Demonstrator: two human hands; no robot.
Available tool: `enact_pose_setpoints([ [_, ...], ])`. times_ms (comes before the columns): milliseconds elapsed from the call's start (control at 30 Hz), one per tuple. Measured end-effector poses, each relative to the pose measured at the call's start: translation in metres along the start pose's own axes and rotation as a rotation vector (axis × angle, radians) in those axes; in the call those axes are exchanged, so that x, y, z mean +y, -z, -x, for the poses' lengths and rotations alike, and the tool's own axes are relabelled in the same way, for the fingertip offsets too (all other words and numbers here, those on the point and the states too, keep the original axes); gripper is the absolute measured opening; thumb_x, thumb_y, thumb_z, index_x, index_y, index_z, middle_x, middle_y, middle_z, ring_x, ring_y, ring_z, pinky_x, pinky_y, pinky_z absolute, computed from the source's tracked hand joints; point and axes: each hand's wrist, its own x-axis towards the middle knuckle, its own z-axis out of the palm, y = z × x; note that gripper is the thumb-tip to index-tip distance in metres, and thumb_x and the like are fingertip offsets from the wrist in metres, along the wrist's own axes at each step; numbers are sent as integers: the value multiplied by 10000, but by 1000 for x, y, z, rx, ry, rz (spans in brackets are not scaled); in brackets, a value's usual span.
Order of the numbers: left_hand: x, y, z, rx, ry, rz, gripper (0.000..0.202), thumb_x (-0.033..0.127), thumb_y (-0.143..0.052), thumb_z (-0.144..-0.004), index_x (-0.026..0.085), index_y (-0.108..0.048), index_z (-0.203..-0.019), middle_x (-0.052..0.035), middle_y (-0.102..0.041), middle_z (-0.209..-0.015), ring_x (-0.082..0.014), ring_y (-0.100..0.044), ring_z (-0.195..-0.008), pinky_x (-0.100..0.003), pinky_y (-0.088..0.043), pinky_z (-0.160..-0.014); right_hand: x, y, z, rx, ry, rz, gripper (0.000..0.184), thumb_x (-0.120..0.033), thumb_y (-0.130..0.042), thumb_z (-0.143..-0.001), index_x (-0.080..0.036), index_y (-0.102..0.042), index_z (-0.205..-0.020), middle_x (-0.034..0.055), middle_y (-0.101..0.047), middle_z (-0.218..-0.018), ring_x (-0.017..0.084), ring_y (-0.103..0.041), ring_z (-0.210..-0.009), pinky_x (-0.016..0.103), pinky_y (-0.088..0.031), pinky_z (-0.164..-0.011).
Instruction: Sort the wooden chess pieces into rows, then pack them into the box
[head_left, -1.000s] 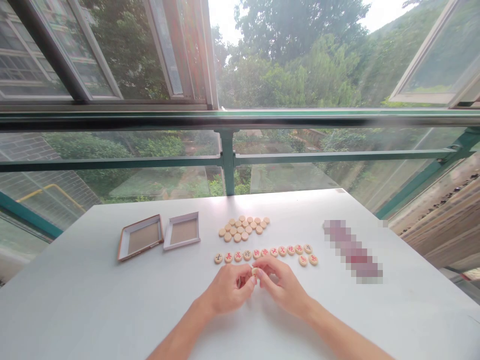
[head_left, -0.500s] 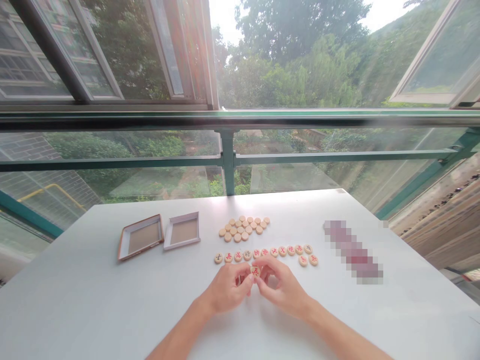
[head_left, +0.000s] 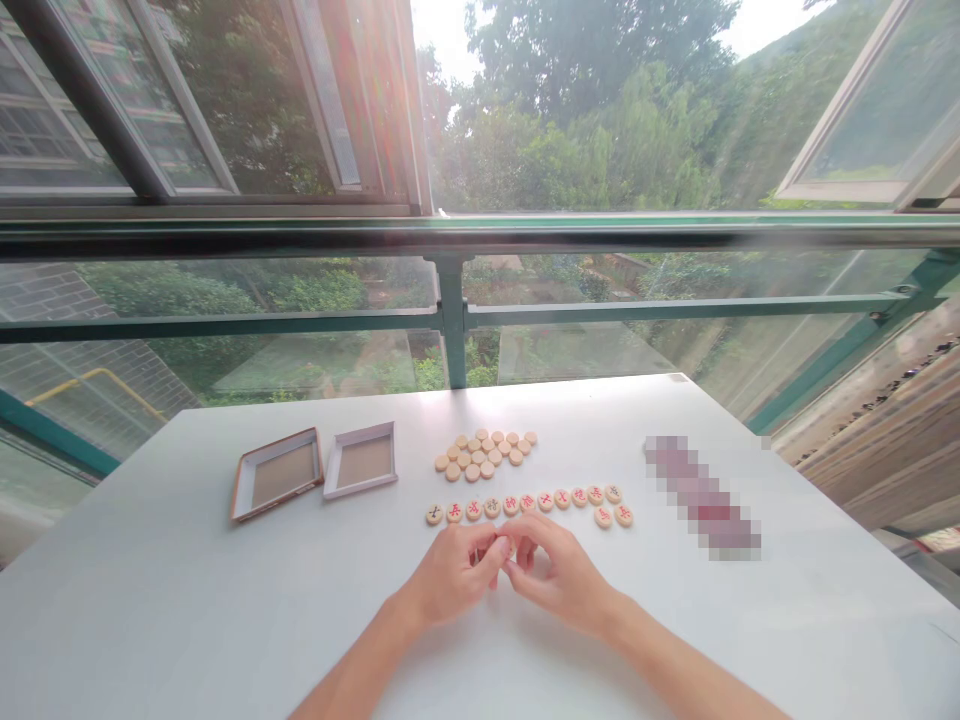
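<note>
My left hand (head_left: 454,575) and my right hand (head_left: 559,575) meet fingertip to fingertip low on the white table (head_left: 187,620), fingers curled together. Between them they pinch a small round wooden chess piece (head_left: 504,547), now mostly hidden by the fingers. Just beyond the hands runs a row of face-up chess pieces (head_left: 525,503) with red and black characters. Behind that row lies a cluster of blank-side-up pieces (head_left: 484,454).
Two shallow box halves, one brown-edged (head_left: 276,473) and one grey-edged (head_left: 362,459), lie at the left. A blurred-out strip (head_left: 701,495) lies at the right. A green railing (head_left: 453,320) and open windows stand past the table's far edge.
The piece between my fingertips showed its red character half a second ago; now my fingers have closed over it and it is barely seen. The view has shifted slightly down.
</note>
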Motion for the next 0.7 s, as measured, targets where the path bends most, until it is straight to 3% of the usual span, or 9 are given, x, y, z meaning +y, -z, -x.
enact_pose_setpoints([
  [433,0,2,1,-20,-4,11,325,349,-435,-980,171,-660,-828,20,-625,-650,-103,-488,-557,-220,-381,-559,-1,1,-2,13,13,6,309,-49,-607,-787,-250,-641,-1019,-14,-604,-872,107,-584,-671,246,-516,-644],
  [700,-2,-2,-1,27,20,-11,345,391,-471,-957,173,-647,-755,26,-581,-604,-105,-464,-547,-223,-372,-545,0,1,1,-18,65,27,427,-4,-590,-748,-257,-642,-1088,-10,-590,-894,104,-596,-692,236,-527,-660],
])
